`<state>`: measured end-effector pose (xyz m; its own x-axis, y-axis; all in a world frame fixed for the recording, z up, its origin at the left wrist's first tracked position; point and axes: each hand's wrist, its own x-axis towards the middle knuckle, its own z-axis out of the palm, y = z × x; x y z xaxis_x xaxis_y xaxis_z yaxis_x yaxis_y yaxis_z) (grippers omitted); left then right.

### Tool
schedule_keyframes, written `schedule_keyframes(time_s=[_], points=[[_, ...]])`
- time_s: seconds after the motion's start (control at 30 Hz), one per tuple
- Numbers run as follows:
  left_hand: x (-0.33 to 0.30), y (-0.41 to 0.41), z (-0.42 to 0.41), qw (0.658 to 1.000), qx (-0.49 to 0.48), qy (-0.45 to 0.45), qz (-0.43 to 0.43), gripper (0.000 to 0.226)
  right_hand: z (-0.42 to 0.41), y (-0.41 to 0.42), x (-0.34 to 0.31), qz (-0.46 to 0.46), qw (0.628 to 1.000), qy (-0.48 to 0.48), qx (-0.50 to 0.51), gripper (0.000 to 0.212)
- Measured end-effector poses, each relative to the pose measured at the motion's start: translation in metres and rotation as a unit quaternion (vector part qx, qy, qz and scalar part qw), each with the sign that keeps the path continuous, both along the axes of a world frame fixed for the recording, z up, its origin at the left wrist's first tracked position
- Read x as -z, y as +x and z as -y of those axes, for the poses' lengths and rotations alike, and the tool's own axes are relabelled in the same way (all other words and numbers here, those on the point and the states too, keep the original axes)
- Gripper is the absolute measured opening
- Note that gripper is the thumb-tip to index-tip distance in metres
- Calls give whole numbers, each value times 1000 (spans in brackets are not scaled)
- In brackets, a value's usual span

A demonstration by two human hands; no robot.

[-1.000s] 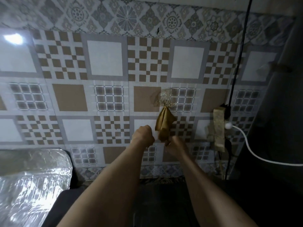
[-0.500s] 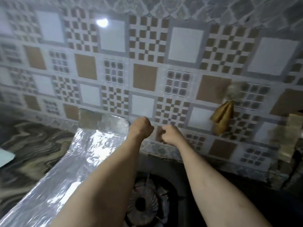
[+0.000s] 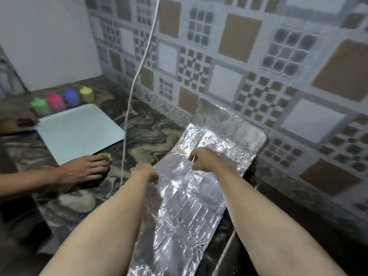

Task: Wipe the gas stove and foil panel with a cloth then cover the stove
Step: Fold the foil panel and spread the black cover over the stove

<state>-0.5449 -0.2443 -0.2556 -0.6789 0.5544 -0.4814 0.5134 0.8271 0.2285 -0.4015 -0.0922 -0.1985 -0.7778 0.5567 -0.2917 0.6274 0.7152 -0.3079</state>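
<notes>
Nearest the camera, both forearms reach forward over the foil panel (image 3: 185,206), a long crinkled silver sheet that runs from the bottom edge up to the tiled wall (image 3: 278,76), its far end curling up against the tiles. The left hand (image 3: 146,173) sits at the panel's left edge with its fingers curled down onto the foil; whether they pinch the edge or only rest there, I cannot tell. The right hand (image 3: 203,159) is over the upper part of the panel, fingers curled together in a loose fist; a thin pale bit shows at the knuckles, too small to name.

Half a second earlier both fists were raised in front of the wall, with a stove burner visible below them and a brown cloth hanging on the tiles to the right. Now the view has swung left: the burner and the hanging cloth are out of sight, the hands have come down onto the foil, and the panel fills the middle.

Left of the panel, on the marbled worktop (image 3: 151,128), another person's hand (image 3: 83,171) presses flat, fingers straight. A white cord (image 3: 137,72) hangs down past it. Further back lie a pale blue board (image 3: 79,128) and four coloured bottles (image 3: 61,99) near the corner.
</notes>
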Motion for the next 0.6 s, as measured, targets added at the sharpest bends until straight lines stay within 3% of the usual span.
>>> schedule_keyframes(time_s=[0.1,0.23,0.4,0.47,0.57,0.6], points=[[30,-26,21,998,14,-64,9,47,3,-46,40,58,997,14,-41,55],[51,-39,34,1000,9,-15,18,72,14,-85,77,109,977,109,-146,71],[63,-51,41,998,-11,37,51,34,12,-117,100,195,942,134,-237,107],[64,-57,42,996,-4,77,47,18,9,-120,97,186,940,148,-244,98],[61,-58,45,986,-27,140,89,23,2,-118,76,136,948,180,-224,42],[56,-58,46,981,-30,153,113,24,-4,-119,69,130,945,200,-222,35]])
